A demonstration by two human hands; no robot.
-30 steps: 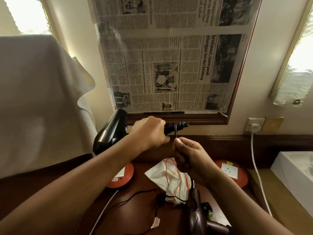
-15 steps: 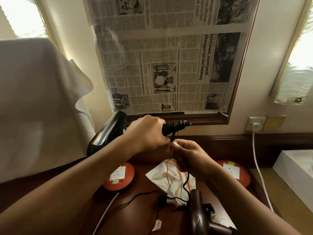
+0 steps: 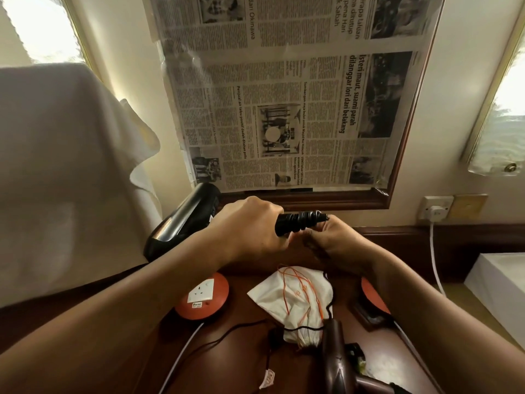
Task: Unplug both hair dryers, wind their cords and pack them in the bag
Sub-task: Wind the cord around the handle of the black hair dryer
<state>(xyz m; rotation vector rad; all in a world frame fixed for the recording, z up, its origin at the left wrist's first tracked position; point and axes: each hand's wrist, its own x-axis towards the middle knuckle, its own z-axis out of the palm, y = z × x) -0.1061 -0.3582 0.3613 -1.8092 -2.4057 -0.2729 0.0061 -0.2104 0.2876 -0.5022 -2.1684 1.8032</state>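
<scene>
My left hand [image 3: 250, 226] grips the handle of a black hair dryer [image 3: 184, 220], held up in front of the wall with its barrel pointing down to the left. Black cord [image 3: 301, 220] is coiled round the end of the handle. My right hand [image 3: 332, 240] pinches that cord just below the handle's tip, and the cord's slack drops past the hand toward the table. A white drawstring bag [image 3: 295, 297] with orange strings lies on the dark wooden table [image 3: 244, 354]. A brown hair dryer [image 3: 338, 362] lies at the near edge, its cord across the table.
Two orange round extension reels [image 3: 204, 297] [image 3: 372, 294] sit left and right of the bag. A white plug [image 3: 436, 213] sits in the wall socket with its cable hanging down. A newspaper-covered mirror [image 3: 284, 95] hangs ahead, white cloth [image 3: 56, 166] drapes left, a white basin [image 3: 502, 282] stands right.
My right hand has risen from below the handle to its tip, carrying the cord up. More cord turns now lie round the handle. The slack over the bag is shorter.
</scene>
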